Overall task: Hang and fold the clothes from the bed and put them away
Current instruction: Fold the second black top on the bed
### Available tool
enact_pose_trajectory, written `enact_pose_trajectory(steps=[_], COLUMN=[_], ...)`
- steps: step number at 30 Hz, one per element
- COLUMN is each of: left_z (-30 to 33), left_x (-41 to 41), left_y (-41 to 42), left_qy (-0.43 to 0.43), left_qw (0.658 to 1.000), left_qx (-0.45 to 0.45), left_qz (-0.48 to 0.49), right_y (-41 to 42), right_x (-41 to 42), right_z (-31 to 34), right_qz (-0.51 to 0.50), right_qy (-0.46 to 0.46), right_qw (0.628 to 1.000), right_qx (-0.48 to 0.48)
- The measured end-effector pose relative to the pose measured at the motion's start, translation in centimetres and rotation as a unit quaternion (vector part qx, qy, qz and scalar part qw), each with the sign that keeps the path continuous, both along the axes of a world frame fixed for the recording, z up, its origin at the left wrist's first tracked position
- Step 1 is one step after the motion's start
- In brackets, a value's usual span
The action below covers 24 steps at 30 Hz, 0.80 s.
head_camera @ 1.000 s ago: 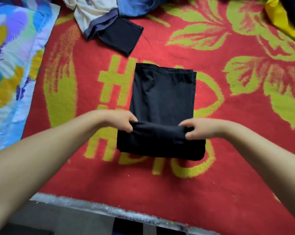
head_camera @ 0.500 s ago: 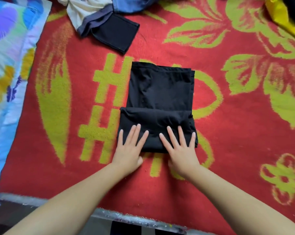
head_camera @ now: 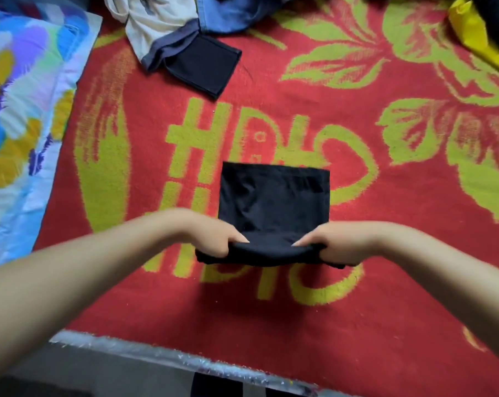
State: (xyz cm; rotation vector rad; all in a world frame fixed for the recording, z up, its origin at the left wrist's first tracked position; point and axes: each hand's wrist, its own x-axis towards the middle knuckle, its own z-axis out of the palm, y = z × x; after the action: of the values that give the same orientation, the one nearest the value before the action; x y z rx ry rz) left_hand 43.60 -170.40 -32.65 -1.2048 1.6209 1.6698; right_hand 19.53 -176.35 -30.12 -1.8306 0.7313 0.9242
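A folded black garment [head_camera: 274,202] lies in the middle of the red and green blanket [head_camera: 357,282] on the bed. My left hand [head_camera: 213,237] grips the left end of its near folded edge, thumb on top. My right hand [head_camera: 331,243] grips the right end of the same edge. The near edge is lifted a little off the blanket between both hands. The far part of the garment lies flat.
A heap of clothes lies at the far edge: a white piece [head_camera: 156,21], blue denim [head_camera: 228,12] and a dark folded piece [head_camera: 205,65]. A yellow item [head_camera: 477,35] is at the far right. A colourful pillow [head_camera: 19,110] lies left. The bed's near edge [head_camera: 168,355] runs below.
Both hands pressed flat on the folded near part half a second ago. Now they grip its two ends and lift the edge; the garment looks shorter, folded over once more.
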Motion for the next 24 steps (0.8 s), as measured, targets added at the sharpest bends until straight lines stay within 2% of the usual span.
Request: enact_pose_trajectory(steps=[2, 4, 6, 7, 9, 10, 11, 13, 15, 16, 20, 22, 24], left_z=[0.7, 0.1, -1.5, -2.5, -4.5, -5.0, -5.4, -6.7, -8.2, -9.3, -12.1, -12.4, -12.1], left_x=[1.7, 3.4, 4.8, 5.2, 4.6, 3.6, 2.3, -1.0, -3.9, -4.6, -3.3, -1.1, 1.8], left_y=[-3.2, -6.5, -9.3, -10.1, -9.9, -9.2, -8.1, -5.1, -1.9, -0.5, 1.9, 2.0, 2.0], left_qy=[-0.006, -0.021, -0.050, -0.098, -0.218, -0.235, -0.223, -0.179, -0.181, -0.195, -0.248, -0.291, -0.329], left_qw=[0.999, 0.989, 0.959, 0.942, 0.889, 0.854, 0.827, 0.813, 0.826, 0.835, 0.847, 0.839, 0.829], left_qx=[-0.012, -0.053, -0.087, -0.144, -0.306, -0.391, -0.459, -0.528, -0.525, -0.505, -0.427, -0.388, -0.344], left_qz=[0.042, 0.138, 0.264, 0.288, 0.262, 0.251, 0.236, 0.166, 0.100, 0.102, 0.194, 0.245, 0.295], right_y=[-3.5, -6.9, -9.2, -9.8, -9.4, -8.5, -7.1, -3.4, 0.3, 1.6, 2.6, 1.7, 0.5], right_x=[0.1, 0.3, 0.6, 0.7, 1.3, 1.9, 2.6, 4.1, 4.8, 4.5, 0.6, -1.3, -3.1], right_z=[0.4, -0.8, -2.7, -3.8, -5.7, -6.4, -6.9, -8.0, -9.6, -10.5, -12.8, -12.6, -11.9], right_qz=[-0.042, -0.110, -0.188, -0.214, -0.231, -0.237, -0.238, -0.199, -0.147, -0.138, -0.173, -0.194, -0.256], right_qy=[-0.029, -0.043, -0.025, -0.002, 0.031, 0.020, -0.008, -0.062, -0.057, -0.029, 0.050, 0.073, 0.114], right_qw=[0.998, 0.985, 0.965, 0.956, 0.927, 0.906, 0.889, 0.873, 0.884, 0.890, 0.891, 0.888, 0.879], right_qx=[-0.047, -0.126, -0.178, -0.203, -0.294, -0.349, -0.392, -0.440, -0.441, -0.433, -0.416, -0.410, -0.387])
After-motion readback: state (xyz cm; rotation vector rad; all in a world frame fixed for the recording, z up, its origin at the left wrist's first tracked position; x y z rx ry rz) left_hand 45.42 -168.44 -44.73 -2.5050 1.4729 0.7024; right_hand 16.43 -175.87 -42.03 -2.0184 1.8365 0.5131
